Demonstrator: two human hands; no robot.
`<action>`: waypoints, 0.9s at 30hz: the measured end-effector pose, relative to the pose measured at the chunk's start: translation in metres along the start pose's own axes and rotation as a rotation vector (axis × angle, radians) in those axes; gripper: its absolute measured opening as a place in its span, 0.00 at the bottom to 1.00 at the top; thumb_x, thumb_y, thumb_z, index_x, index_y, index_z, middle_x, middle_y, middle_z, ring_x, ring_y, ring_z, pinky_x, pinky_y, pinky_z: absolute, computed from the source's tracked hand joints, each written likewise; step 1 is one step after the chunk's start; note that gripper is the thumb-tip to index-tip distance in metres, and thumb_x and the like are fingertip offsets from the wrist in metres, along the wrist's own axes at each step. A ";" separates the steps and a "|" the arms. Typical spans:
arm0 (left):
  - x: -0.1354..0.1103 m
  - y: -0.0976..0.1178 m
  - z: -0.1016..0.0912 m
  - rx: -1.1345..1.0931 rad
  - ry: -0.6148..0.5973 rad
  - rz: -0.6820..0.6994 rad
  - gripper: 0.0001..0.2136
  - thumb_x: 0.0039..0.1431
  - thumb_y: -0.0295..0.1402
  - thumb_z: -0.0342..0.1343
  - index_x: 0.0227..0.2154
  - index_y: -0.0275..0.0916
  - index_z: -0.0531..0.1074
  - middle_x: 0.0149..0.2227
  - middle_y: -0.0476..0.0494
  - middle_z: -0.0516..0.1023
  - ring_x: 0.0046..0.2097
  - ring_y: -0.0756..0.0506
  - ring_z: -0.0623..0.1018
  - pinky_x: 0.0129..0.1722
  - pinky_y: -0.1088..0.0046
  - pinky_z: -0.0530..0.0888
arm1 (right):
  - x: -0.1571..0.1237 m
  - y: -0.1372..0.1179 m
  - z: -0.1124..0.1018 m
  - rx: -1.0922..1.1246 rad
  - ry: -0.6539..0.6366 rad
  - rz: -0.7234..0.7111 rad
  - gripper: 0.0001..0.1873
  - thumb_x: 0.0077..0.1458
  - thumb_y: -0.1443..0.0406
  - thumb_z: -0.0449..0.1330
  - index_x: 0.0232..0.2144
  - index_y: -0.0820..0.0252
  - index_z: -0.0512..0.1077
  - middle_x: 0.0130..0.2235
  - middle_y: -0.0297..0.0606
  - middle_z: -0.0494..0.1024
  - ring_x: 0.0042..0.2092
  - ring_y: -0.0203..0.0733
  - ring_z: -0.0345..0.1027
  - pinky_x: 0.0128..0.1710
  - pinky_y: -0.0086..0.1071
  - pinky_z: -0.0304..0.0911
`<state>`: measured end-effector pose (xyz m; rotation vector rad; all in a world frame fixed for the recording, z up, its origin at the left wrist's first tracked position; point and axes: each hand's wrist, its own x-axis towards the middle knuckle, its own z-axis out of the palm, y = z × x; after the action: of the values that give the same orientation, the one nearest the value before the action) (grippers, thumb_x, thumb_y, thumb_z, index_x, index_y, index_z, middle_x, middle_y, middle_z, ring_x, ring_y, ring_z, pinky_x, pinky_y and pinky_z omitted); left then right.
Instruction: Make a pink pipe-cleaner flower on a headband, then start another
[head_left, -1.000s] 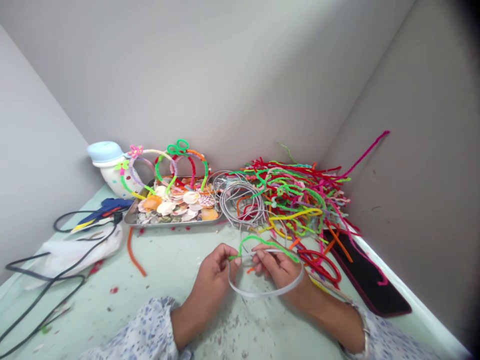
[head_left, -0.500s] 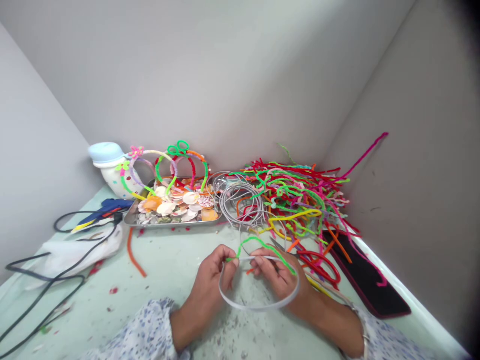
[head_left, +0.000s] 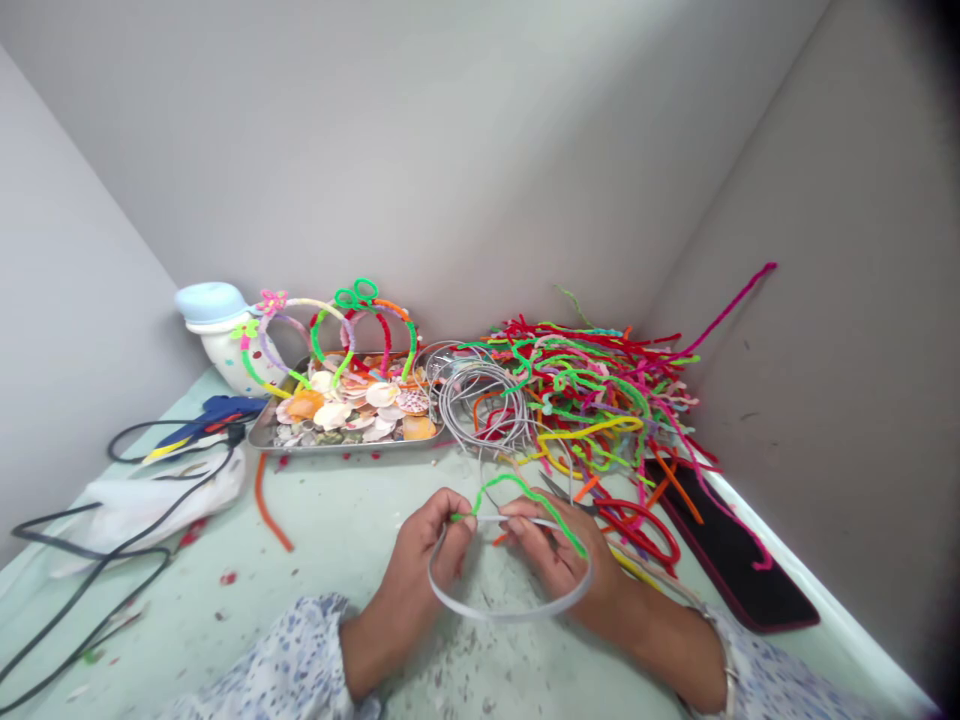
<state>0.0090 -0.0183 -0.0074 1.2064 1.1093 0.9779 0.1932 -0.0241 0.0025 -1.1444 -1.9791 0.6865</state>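
Note:
My left hand [head_left: 427,555] pinches one end of a plain grey headband [head_left: 510,610] together with the tip of a green pipe cleaner [head_left: 525,493]. My right hand [head_left: 559,550] grips the band's other arm and the pipe cleaner, which arches up between both hands and trails off to the right. The headband's loop hangs toward me, just above the pale green table [head_left: 337,520].
A metal tray [head_left: 341,442] of seashells sits at the back, with decorated headbands [head_left: 360,325] standing behind it. Bare grey headbands [head_left: 480,405] and a heap of coloured pipe cleaners [head_left: 600,395] lie at the right. A glue gun [head_left: 206,415], cables and a plastic bag [head_left: 142,500] lie left.
The headband's loop has swung leftward and narrowed between my hands. Both hands kept their hold and shifted only slightly.

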 end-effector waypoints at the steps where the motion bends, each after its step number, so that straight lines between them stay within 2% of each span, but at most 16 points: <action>1: 0.000 0.000 0.000 -0.001 -0.012 -0.005 0.09 0.56 0.39 0.53 0.28 0.39 0.66 0.16 0.57 0.60 0.19 0.53 0.58 0.18 0.80 0.56 | 0.000 0.000 0.000 0.018 -0.009 0.011 0.11 0.62 0.64 0.49 0.36 0.57 0.71 0.33 0.39 0.74 0.36 0.42 0.69 0.39 0.34 0.65; 6: -0.001 0.003 0.000 0.023 -0.070 0.002 0.08 0.57 0.38 0.53 0.28 0.39 0.65 0.17 0.57 0.60 0.20 0.53 0.58 0.20 0.79 0.56 | -0.001 0.005 0.003 0.123 0.017 -0.011 0.09 0.60 0.65 0.53 0.41 0.55 0.71 0.38 0.38 0.75 0.39 0.41 0.71 0.41 0.33 0.66; 8: -0.001 0.005 0.001 0.028 -0.087 0.001 0.08 0.57 0.38 0.53 0.29 0.38 0.66 0.18 0.57 0.60 0.20 0.54 0.58 0.21 0.79 0.57 | -0.002 0.006 0.004 0.134 0.024 -0.007 0.13 0.58 0.64 0.54 0.46 0.54 0.69 0.39 0.38 0.76 0.39 0.41 0.71 0.41 0.34 0.67; 12: -0.001 0.007 0.002 0.000 -0.108 -0.009 0.10 0.56 0.39 0.55 0.28 0.38 0.67 0.18 0.57 0.61 0.21 0.54 0.58 0.20 0.79 0.56 | -0.002 0.004 0.004 0.138 -0.019 0.082 0.19 0.58 0.63 0.55 0.52 0.54 0.66 0.35 0.37 0.77 0.34 0.40 0.72 0.38 0.35 0.69; 22: 0.001 0.002 0.001 -0.070 -0.156 -0.042 0.14 0.54 0.44 0.56 0.29 0.38 0.65 0.18 0.58 0.60 0.20 0.54 0.57 0.19 0.80 0.55 | 0.000 0.011 0.009 0.123 -0.022 0.115 0.17 0.58 0.61 0.56 0.49 0.56 0.66 0.35 0.36 0.76 0.32 0.38 0.71 0.32 0.31 0.66; 27: 0.002 0.004 0.001 -0.054 -0.121 -0.035 0.13 0.55 0.43 0.56 0.29 0.38 0.65 0.18 0.57 0.60 0.20 0.54 0.57 0.19 0.80 0.54 | 0.001 0.005 0.006 0.167 0.034 0.145 0.08 0.58 0.61 0.55 0.39 0.58 0.69 0.33 0.36 0.75 0.31 0.37 0.70 0.29 0.29 0.66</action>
<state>0.0103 -0.0163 -0.0037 1.1829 0.9994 0.8918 0.1907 -0.0218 -0.0045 -1.1972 -1.7864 0.8841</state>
